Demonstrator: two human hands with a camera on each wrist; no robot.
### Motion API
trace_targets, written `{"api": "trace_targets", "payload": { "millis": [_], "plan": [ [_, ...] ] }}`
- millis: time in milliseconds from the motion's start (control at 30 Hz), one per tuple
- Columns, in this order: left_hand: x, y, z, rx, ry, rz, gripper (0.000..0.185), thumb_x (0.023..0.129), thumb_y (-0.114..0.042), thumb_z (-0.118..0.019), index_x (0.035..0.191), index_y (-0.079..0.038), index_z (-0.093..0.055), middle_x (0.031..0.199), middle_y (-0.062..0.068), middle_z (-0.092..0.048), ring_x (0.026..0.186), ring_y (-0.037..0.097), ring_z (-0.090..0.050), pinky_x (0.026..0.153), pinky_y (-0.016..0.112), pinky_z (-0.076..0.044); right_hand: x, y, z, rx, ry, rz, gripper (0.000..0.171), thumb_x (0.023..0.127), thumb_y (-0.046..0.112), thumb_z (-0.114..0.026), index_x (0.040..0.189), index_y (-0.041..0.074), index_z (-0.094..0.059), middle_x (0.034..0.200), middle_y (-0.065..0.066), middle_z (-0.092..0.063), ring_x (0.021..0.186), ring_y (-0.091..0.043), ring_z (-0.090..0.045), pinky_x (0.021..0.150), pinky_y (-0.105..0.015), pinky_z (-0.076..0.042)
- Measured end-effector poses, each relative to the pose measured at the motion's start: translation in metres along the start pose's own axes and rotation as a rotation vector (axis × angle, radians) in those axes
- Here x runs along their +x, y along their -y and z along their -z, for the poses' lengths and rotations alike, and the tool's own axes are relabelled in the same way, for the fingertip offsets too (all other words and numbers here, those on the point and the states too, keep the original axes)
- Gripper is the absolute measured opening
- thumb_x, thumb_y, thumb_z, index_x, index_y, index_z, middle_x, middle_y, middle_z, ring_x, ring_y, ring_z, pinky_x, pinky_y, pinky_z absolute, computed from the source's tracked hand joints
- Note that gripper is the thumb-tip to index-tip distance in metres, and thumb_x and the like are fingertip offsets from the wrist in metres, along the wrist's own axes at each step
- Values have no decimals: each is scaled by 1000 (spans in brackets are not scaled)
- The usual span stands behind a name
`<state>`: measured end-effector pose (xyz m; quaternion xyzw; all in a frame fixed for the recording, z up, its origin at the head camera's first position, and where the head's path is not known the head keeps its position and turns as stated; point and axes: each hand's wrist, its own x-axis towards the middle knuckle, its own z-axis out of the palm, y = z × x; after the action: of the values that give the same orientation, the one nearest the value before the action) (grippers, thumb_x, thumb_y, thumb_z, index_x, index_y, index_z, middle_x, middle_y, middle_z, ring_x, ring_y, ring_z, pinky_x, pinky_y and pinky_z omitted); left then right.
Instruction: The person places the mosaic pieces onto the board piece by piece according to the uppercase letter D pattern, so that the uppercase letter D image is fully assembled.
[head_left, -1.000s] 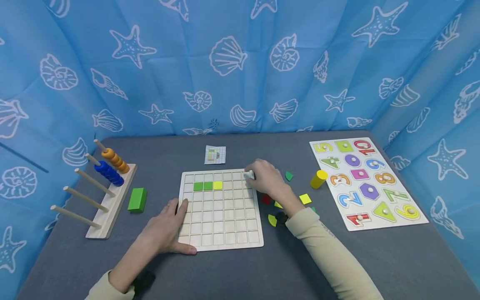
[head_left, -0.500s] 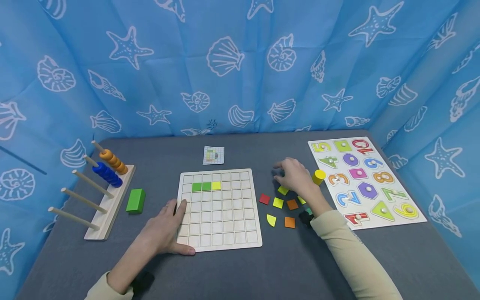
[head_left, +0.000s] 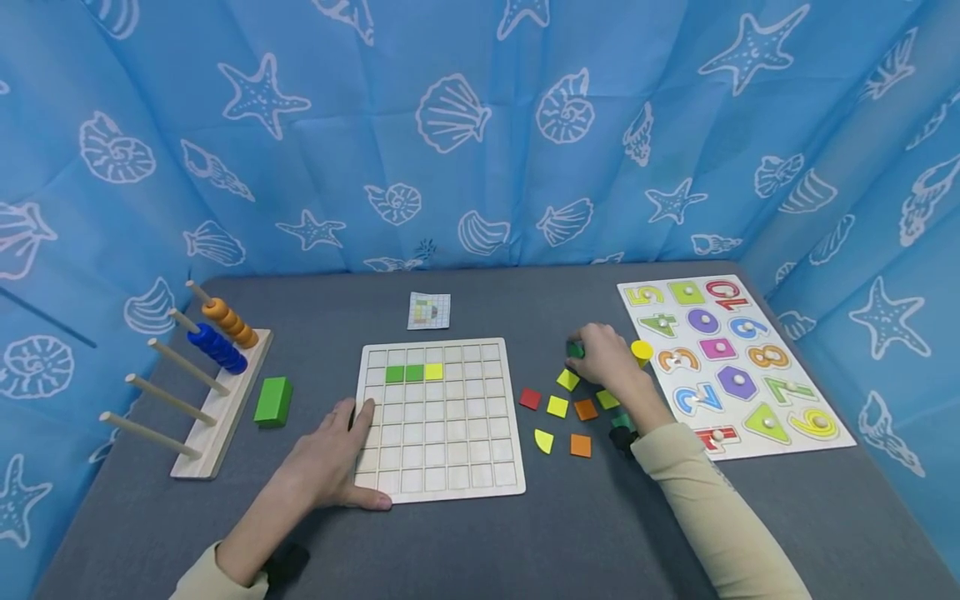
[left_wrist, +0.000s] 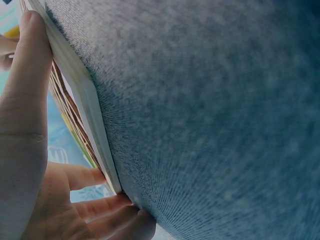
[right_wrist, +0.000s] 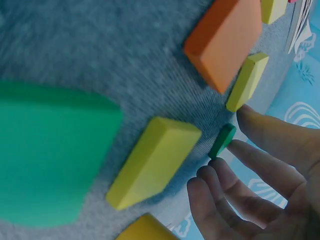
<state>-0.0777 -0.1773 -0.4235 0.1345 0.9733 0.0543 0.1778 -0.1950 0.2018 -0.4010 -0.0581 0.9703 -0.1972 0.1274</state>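
Green tile [head_left: 575, 350], small and mostly hidden behind the fingertips, seems pinched by the right hand [head_left: 606, 357] just above the loose tiles [head_left: 557, 407] beside the grid board [head_left: 438, 467]. Flat, straight-fingered, the left hand [head_left: 330, 454] presses the board's near-left corner.

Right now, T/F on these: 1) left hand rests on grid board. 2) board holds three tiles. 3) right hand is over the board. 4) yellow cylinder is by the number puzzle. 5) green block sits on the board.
1) True: the left hand lies flat on the grid board.
2) True: two green tiles and a yellow tile.
3) False: the right hand is off the board, pinching a dark green piece.
4) True: the yellow cylinder lies beside the number puzzle.
5) False: the green block lies on the table by the peg rack.
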Motion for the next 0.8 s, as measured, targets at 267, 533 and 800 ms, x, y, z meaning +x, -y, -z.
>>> {"api": "trace_targets", "payload": {
  "millis": [267, 533, 800],
  "plan": [
    [1, 0, -1, -1, 3, 0, 140, 56, -79, -84, 157, 3, -31, 154, 35, -35, 139, 51, -45, 88, 63, -55, 2, 0, -2, 29, 7, -14, 40, 94, 6, -70, 131, -8, -64, 138, -30, -61, 121, -44, -63, 94, -53, -57],
    [0, 0, -1, 11, -22, -9, 139, 56, -78, -84, 156, 3, -33, 153, 34, -37, 138, 51, -47, 88, 63, -55, 2, -1, -1, 83, -20, -5, 38, 93, 6, -62, 129, -6, -67, 109, -28, -71, 63, -21, -57, 55, -27, -42],
    [0, 0, -2, 15, -20, -7, 139, 56, -79, -84, 156, 3, -34, 153, 33, -37, 137, 49, -47, 86, 62, -56, 2, -5, -3, 150, -64, 42, 39, 92, 3, -55, 128, -7, -66, 57, 0, -51, 45, -11, -42, 47, -24, -34]
  ]
}}
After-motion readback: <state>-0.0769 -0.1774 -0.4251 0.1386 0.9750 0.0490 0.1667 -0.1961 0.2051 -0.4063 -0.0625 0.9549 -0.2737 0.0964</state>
